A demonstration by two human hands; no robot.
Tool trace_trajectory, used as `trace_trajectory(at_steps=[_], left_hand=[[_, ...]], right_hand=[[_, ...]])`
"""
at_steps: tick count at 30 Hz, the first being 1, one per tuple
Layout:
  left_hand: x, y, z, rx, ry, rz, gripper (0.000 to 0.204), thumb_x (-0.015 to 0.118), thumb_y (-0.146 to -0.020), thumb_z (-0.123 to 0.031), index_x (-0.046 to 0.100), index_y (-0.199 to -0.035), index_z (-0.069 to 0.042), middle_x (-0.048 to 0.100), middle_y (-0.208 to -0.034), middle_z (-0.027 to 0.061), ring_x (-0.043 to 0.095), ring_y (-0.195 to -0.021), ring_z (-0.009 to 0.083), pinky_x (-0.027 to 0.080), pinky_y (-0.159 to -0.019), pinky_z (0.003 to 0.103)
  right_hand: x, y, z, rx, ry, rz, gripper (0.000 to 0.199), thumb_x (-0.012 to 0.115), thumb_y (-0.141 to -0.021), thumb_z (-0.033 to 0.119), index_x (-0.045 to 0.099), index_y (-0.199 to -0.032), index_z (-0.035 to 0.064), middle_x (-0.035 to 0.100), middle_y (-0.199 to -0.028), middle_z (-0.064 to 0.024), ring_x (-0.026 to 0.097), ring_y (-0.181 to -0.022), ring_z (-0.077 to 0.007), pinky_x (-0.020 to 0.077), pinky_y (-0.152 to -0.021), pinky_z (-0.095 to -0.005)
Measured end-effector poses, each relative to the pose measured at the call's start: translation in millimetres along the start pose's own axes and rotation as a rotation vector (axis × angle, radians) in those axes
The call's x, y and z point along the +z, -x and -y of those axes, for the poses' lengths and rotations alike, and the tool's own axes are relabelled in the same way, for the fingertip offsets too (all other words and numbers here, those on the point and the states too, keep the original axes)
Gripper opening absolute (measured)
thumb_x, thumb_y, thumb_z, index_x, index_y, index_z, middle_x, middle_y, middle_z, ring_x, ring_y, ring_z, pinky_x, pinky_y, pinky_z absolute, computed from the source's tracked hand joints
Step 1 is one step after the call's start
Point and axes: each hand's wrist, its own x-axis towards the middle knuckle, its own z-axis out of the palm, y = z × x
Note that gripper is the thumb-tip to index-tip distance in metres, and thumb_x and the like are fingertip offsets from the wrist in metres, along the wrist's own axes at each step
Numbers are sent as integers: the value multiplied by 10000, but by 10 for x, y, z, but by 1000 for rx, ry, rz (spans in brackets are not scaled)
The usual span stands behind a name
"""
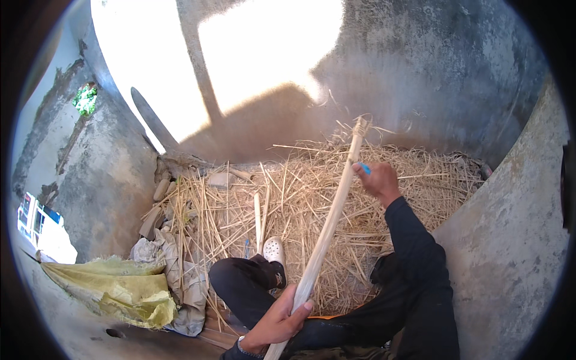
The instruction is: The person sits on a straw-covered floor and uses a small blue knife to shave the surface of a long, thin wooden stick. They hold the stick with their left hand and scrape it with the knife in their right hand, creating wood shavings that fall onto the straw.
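A long pale wooden pole [327,234] slants up across my lap, peeled smooth along most of its length. Near its lower end my left hand [279,321] is closed around it, thumb on top. My right hand [379,180] is closed beside the upper part of the pole, at its right edge. Something small and blue [364,168] shows at the right thumb; its shape is mostly hidden. Frayed shreds [362,126] hang at the pole's top end.
Loose straw-like shavings [240,204] cover the floor around my feet. Concrete walls [420,72] stand ahead and at both sides. A torn yellow sack [120,288] and crumpled grey cloth [186,288] lie at left. A white clog [273,249] is on my foot.
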Motion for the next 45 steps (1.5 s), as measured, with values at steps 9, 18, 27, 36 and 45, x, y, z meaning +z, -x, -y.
trace_trajectory(at_steps=[9,18,27,36,45], left_hand=[[-42,-95,-31,-6,163,-2,303,452,-1024,-257,415,-1236,-44,406,-677,-10,371,-457,52,342,-427,196],[-63,-104,-96,11,204,-26,303,503,-1002,-220,392,-1218,-39,404,-667,0,362,-435,58,338,-409,206],[21,-12,-73,-60,190,69,283,506,-1002,-213,401,-1203,-44,414,-699,-1,366,-465,54,343,-440,207],[73,-77,-14,-68,193,113,324,482,-1012,-247,402,-1244,-35,420,-704,-1,379,-487,59,351,-457,205],[-100,-224,-72,97,169,1,561,431,-1023,-224,209,-1509,-53,522,-763,40,450,-543,74,399,-505,197]], right_hand=[[-122,151,247,-128,-123,104,720,419,-866,732,670,-630,100,506,-462,-98,554,-434,-281,430,-451,-413],[-106,297,409,-280,-98,69,709,450,-844,741,511,-513,118,450,-426,-66,510,-391,-266,389,-412,-387],[-108,-97,-321,-25,34,19,767,387,-840,783,577,-558,95,491,-454,-84,549,-441,-285,419,-440,-416],[-259,-374,-579,125,40,-109,796,366,-855,773,576,-554,68,520,-488,-120,555,-473,-315,424,-487,-456],[-397,498,599,-202,-168,274,742,475,-836,737,562,-520,71,478,-442,-117,529,-424,-284,412,-455,-431]])
